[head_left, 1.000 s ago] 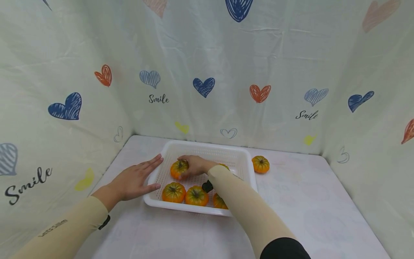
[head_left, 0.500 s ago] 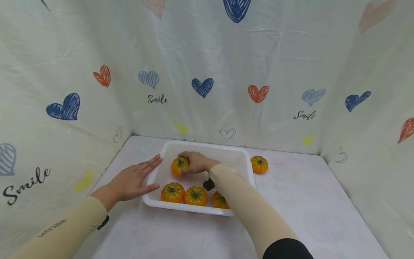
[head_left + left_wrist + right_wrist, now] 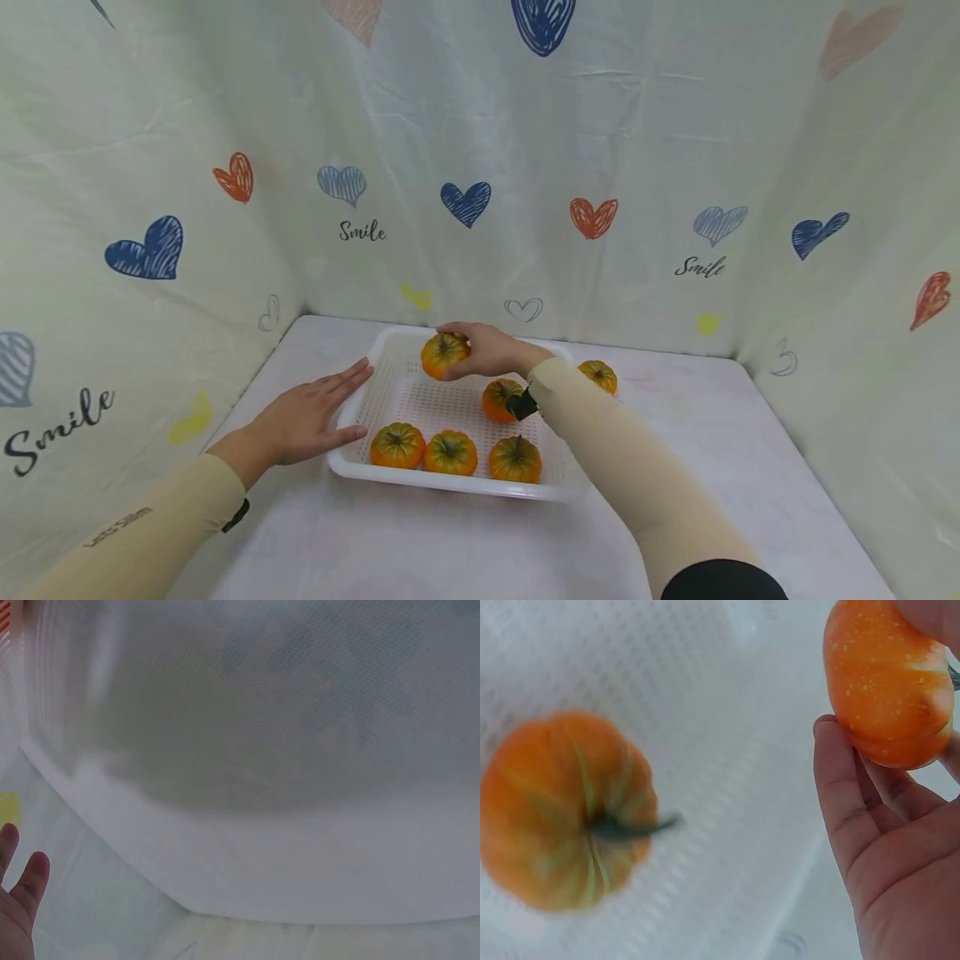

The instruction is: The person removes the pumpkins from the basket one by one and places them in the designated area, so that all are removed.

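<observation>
My right hand (image 3: pixel 491 350) grips a small orange-green pumpkin (image 3: pixel 444 356) above the far part of a white perforated basket (image 3: pixel 408 400). In the right wrist view, thumb and fingers surround this held pumpkin (image 3: pixel 889 682), and another pumpkin (image 3: pixel 570 814) with a dark stem sits in the basket. Along the near side of the basket stand three pumpkins, one of them at the left corner (image 3: pixel 397 445). One more pumpkin (image 3: pixel 501 400) lies under my right wrist. With fingers straight, my left hand (image 3: pixel 303 421) rests at the basket's left rim; the left wrist view catches only part of this hand (image 3: pixel 21 892).
Beyond the basket's right side, a pumpkin (image 3: pixel 598 376) sits on the white-covered table (image 3: pixel 697 467), partly behind the right forearm. A curtain (image 3: pixel 405 108) printed with hearts closes off the back and both sides.
My right hand has lifted the pumpkin from the basket's left part and carried it right and toward the back. Pumpkins under the right arm have come into view. The left hand stays in place.
</observation>
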The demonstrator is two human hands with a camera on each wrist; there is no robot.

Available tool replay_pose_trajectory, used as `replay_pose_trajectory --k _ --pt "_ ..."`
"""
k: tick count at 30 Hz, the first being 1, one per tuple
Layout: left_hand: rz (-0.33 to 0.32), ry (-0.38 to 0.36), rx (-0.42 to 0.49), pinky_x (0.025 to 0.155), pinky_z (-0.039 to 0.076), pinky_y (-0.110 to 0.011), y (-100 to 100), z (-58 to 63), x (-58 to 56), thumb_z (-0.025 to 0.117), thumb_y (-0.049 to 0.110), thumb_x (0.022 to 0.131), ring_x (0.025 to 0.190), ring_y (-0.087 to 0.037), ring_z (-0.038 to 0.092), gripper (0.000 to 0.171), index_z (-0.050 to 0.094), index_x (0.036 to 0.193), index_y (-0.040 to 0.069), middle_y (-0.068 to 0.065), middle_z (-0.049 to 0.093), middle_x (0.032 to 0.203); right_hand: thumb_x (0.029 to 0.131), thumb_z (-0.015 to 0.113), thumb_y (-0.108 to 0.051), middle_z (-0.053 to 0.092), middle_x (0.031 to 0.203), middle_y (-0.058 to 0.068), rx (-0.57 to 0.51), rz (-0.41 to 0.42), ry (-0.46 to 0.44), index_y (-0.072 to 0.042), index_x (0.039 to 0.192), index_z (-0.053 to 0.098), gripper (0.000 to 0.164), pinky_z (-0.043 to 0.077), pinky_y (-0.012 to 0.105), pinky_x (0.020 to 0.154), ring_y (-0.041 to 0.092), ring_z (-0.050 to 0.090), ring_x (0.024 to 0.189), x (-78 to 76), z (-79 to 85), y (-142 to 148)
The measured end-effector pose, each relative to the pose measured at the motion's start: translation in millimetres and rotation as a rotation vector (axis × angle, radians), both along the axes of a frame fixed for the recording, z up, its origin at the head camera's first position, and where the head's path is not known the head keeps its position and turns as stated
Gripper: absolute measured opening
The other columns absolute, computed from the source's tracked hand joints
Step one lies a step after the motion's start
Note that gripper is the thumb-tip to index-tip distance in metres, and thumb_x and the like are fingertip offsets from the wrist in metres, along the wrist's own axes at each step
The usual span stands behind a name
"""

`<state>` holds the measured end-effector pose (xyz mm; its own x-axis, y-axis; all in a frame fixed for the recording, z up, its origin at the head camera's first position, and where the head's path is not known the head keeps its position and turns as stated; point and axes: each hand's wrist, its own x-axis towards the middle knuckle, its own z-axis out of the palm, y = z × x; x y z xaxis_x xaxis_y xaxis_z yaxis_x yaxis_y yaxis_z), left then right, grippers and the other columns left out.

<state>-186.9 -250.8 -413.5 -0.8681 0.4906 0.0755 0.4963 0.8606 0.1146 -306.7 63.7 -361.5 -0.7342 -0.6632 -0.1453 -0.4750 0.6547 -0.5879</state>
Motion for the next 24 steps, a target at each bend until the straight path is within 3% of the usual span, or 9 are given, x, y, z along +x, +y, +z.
replay_pose_trajectory --k 12,17,24 --pt "0.010 0.006 -0.011 0.108 0.036 -0.058 0.3 -2.4 0.2 0.055 0.061 0.093 0.140 -0.036 0.039 0.087 0.025 0.159 0.013 -0.007 0.019 0.165 0.086 0.080 -0.032 0.055 0.134 0.007 -0.133 -0.051 0.025 -0.018 0.155 0.037 0.082 0.051 0.037 0.094 0.024 0.057 0.110 10.0 50.5 81.6" --pt "0.007 0.016 -0.020 0.108 0.036 -0.058 0.6 -3.2 -0.4 0.055 0.061 0.093 0.140 -0.036 0.039 0.087 0.024 0.159 0.013 -0.007 0.020 0.165 0.086 0.079 -0.035 0.053 0.135 0.008 -0.151 -0.150 0.062 -0.020 0.155 0.035 0.084 0.052 0.039 0.090 0.026 0.055 0.109 10.8 53.7 124.3" --pt "0.003 0.021 -0.018 0.108 0.036 -0.057 0.4 -2.4 -0.2 0.054 0.061 0.093 0.140 -0.036 0.039 0.087 0.025 0.159 0.012 -0.008 0.020 0.165 0.086 0.079 -0.035 0.050 0.139 0.012 -0.159 -0.304 0.044 -0.019 0.156 0.034 0.084 0.051 0.048 0.095 0.033 0.052 0.116 12.3 39.9 181.5"
